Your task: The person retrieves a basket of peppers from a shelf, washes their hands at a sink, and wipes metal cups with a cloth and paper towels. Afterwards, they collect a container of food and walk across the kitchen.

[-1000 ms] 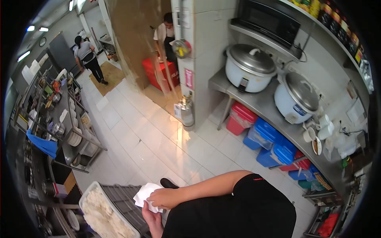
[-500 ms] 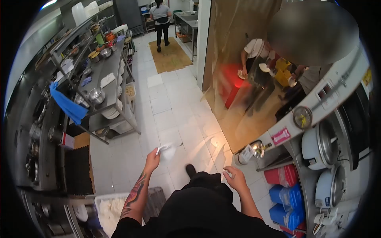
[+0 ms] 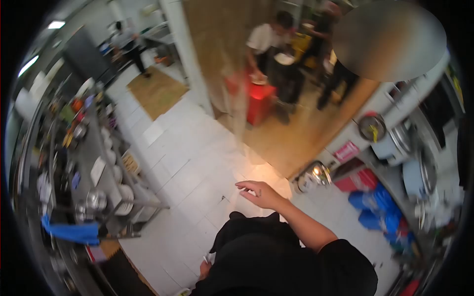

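My right hand (image 3: 259, 194) is out in front of my body over the floor tiles, its fingers loosely stretched and holding nothing. Low beside my black clothing, my left hand (image 3: 204, 269) is mostly hidden by my torso. A small piece of the white cloth or paper (image 3: 206, 259) sticks out from its closed fingers. The rest of that piece is out of sight.
Metal shelving (image 3: 113, 182) with bowls and pans stands at left, a blue cloth (image 3: 71, 232) on it. Beyond a clear curtain, people stand near a red box (image 3: 259, 101). Another person is at the back left. Blue bins (image 3: 377, 207) and a fire extinguisher (image 3: 316, 175) are right.
Both hands were together on the white piece, then parted, the left keeping it. My left hand has since dropped beside my body; the right has swung inward and forward. The view has turned.
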The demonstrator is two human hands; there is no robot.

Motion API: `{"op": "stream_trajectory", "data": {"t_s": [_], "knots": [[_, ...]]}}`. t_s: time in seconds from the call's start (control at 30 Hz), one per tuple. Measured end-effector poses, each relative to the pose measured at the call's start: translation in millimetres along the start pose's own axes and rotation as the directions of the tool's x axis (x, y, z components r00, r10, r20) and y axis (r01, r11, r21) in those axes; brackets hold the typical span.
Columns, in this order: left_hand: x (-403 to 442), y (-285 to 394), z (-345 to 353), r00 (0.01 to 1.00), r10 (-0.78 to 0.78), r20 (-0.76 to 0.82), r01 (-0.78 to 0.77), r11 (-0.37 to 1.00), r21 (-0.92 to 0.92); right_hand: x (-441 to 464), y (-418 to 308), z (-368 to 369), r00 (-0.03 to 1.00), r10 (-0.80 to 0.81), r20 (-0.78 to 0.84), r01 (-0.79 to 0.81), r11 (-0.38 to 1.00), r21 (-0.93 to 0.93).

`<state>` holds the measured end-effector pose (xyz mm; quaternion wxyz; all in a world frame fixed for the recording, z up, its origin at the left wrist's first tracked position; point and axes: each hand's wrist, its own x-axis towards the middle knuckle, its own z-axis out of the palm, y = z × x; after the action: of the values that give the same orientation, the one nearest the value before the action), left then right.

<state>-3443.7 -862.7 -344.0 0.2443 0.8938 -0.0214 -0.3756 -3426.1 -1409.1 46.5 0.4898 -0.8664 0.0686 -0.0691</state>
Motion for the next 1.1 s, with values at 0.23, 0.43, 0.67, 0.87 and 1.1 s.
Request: {"op": "stream_trajectory", "data": {"t_s": [0.23,0.43,0.67,0.87,1.1], "knots": [[89.3,66.4,-48.1,0.972,0.231,0.046,-0.229,0.878,0.421,-233.7,116.8,-61.0,0.521,0.833,0.184,-0.574,0.502,-0.647],[158.9,177.0,-73.8,0.953,0.275,-0.124,-0.286,0.955,-0.080,-369.1,67.7,-293.7,0.494,0.727,-0.477,-0.851,0.291,-0.437],[80.2,296.9,5.9,0.946,0.311,-0.092,-0.321,0.937,-0.137,-432.9,54.5,-596.7,0.246,0.173,-0.954,-0.745,0.663,-0.072],[1.4,295.9,132.1,0.951,0.298,0.086,-0.309,0.887,0.344,-486.8,112.6,-787.6,-0.068,0.047,-0.997,-0.675,0.734,0.081],[-93.9,337.9,162.5,0.949,0.310,0.065,-0.315,0.942,0.113,-496.5,145.2,-886.7,-0.097,0.091,-0.991,-0.845,0.519,0.130]]}}
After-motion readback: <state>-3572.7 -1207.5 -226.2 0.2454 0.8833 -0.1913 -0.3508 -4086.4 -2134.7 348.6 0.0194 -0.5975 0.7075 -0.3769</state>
